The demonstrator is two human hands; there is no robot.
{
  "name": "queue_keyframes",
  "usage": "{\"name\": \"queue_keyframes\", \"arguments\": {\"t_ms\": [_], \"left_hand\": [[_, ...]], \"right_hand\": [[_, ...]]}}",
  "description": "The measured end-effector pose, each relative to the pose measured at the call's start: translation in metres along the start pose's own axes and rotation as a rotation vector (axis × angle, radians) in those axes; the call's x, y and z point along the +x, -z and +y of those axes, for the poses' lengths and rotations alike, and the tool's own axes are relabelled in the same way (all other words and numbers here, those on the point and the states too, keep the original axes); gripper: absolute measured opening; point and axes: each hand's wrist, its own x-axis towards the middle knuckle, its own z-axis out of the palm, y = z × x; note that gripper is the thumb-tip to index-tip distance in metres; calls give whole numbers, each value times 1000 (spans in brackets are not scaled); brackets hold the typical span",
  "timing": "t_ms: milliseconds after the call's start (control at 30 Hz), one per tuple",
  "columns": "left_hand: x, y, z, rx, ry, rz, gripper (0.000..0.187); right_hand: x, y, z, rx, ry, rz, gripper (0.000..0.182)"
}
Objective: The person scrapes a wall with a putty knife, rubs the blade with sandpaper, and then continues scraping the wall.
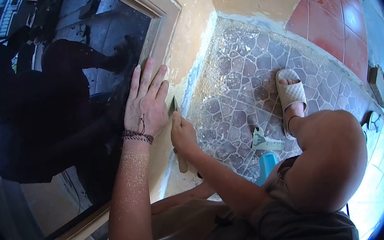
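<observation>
Right grip (184, 137) around scraper (183, 165), against worn wall (194, 34) beside stone-patterned floor (239, 81)

Layout of the work area. The glass pane (66, 101) is set at the left, bordered by its frame (164, 21); the left hand (146, 113) is placed over the frame's right side. The wall (196, 29) is situated between frame and paved floor (243, 74). A scraper (183, 164), held in the right hand (184, 135), is positioned just right of the left hand. On the floor, a sandalled foot (291, 92) is seen at the right, with a scrap (268, 142) and a container (267, 164) located nearer the body. Tiles (327, 14) are laid beyond, at the far right.
</observation>
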Motion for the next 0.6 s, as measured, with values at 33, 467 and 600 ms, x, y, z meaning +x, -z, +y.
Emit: {"name": "queue_keyframes", "arguments": {"t_ms": [33,467,600], "left_hand": [[-1,0,0,-10,1,2,25],[-3,-2,0,59,-13,5,25],[-2,-1,0,14,-1,-6,26]], "right_hand": [[-7,-5,1,6,18,0,61],[7,35,-23,23,-197,-172,56],[-13,22,-40,78,-224,-164,54]]}}
